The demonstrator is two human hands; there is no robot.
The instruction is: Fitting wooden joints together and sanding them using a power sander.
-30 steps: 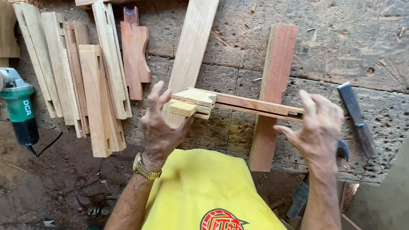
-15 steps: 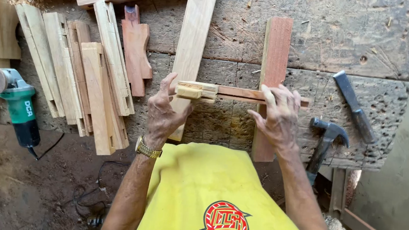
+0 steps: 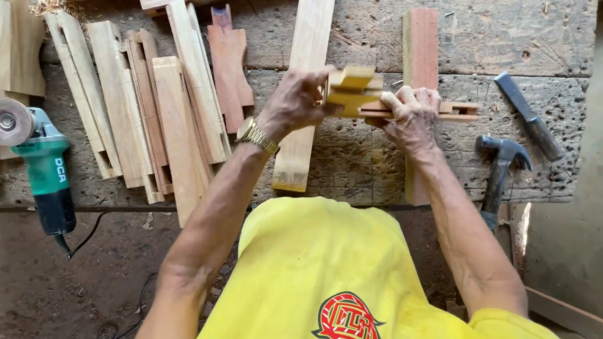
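Left hand (image 3: 294, 103) curled shut around pale notched block (image 3: 351, 89), right hand (image 3: 410, 116) clamped knuckles-up over thin reddish slat (image 3: 456, 111) entering that block, both forearms angled inward above workbench (image 3: 470, 32), hammer (image 3: 500, 167) lying just right.

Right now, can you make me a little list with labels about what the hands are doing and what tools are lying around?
left hand: grips the pale end block of a small wooden assembly
right hand: presses on the thin slats of the same assembly
under the hands: two upright planks, one pale, one reddish
workbench: rough, worn, pitted
left of hands: row of cut wooden pieces
far left: green angle grinder with a disc
right side: hammer and chisel
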